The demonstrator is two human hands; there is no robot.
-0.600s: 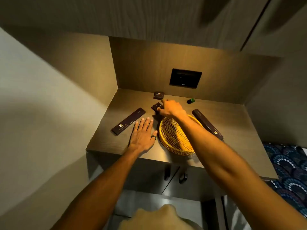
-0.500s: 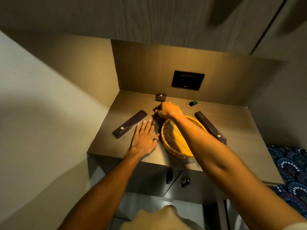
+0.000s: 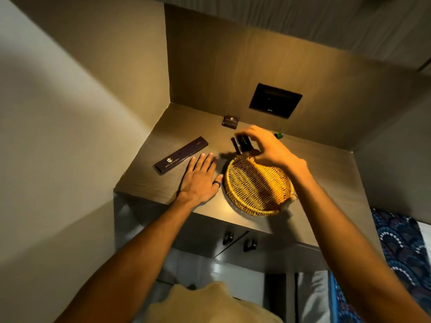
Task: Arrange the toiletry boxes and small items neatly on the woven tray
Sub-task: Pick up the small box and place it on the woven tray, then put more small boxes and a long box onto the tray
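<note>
Small dark box (image 3: 242, 145) tilted above woven tray (image 3: 257, 185) rim.

The woven tray (image 3: 257, 186) lies bare inside, flanked closely by the flat left hand (image 3: 200, 180).

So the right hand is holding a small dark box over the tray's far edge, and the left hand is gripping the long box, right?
Not quite. In the head view the left hand lies flat on the counter beside the long box, not gripping it. The right hand does hold the small dark box over the tray's far edge.
</note>
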